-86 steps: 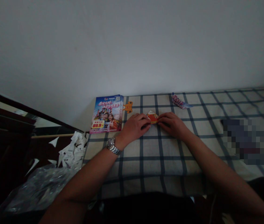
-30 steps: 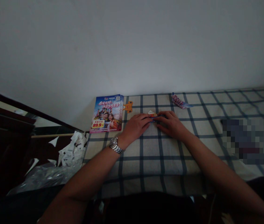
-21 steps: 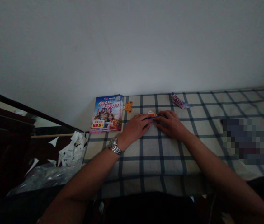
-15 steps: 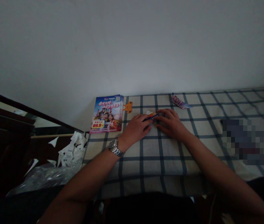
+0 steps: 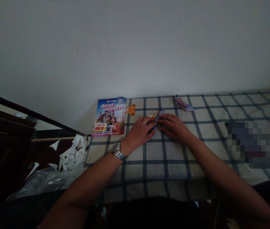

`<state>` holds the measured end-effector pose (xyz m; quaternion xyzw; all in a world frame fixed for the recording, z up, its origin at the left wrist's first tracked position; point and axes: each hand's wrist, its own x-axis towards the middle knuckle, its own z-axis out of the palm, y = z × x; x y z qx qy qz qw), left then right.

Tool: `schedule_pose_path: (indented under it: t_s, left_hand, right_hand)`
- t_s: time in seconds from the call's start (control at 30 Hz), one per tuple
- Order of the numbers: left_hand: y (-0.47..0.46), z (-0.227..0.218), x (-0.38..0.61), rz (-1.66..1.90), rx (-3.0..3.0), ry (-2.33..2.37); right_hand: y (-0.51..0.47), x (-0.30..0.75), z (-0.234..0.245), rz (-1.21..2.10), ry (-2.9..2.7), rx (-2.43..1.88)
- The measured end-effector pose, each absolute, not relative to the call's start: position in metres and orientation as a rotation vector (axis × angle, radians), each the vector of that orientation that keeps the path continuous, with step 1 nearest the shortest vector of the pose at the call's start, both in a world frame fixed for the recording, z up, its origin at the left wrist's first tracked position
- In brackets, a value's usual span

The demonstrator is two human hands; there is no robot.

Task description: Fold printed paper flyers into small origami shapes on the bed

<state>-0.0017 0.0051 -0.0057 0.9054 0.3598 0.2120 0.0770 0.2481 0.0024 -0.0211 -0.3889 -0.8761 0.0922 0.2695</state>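
Observation:
Both my hands rest on a checked cloth (image 5: pixel 163 159) and work a small folded colour paper (image 5: pixel 158 115) between them. My left hand (image 5: pixel 141 131), with a metal watch at the wrist, pinches the paper's left side with its fingers closed. My right hand (image 5: pixel 173 126) presses on the paper's right side, fingers bent over it. A blue and red flap of the paper stands up between the fingertips. Most of the paper is hidden under my fingers.
A stack of colour leaflets (image 5: pixel 108 116) lies at the cloth's far left corner, with a small orange paper figure (image 5: pixel 131 109) beside it. A folded printed paper strip (image 5: pixel 183 104) lies near the wall. Torn white paper scraps (image 5: pixel 74 152) and clear plastic (image 5: pixel 44 181) lie left, below the cloth's edge.
The paper lay flat and orange-red between my hands; a blue-edged flap has since been lifted and folded upward. Both hands stayed in nearly the same place.

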Motion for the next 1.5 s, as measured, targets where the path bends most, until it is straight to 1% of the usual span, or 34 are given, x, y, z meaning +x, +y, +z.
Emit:
schedule_pose_path:
  t_s: [0.37, 0.57, 1.07, 1.5]
  left_hand:
    - [0.008, -0.003, -0.002, 0.651, 2.660, 0.892]
    - [0.010, -0.006, -0.004, 0.701, 2.655, 0.966]
    - [0.008, -0.002, -0.005, 0.643, 2.691, 0.973]
    - [0.007, 0.000, -0.006, 0.511, 2.892, 0.887]
  right_hand:
    - [0.005, 0.253, -0.025, 0.272, -2.327, -1.038]
    - [0.004, 0.252, -0.021, 0.288, -2.322, -1.027]
    - [0.004, 0.255, -0.025, 0.320, -2.338, -1.019]
    - [0.006, 0.255, -0.031, 0.287, -2.335, -0.995]
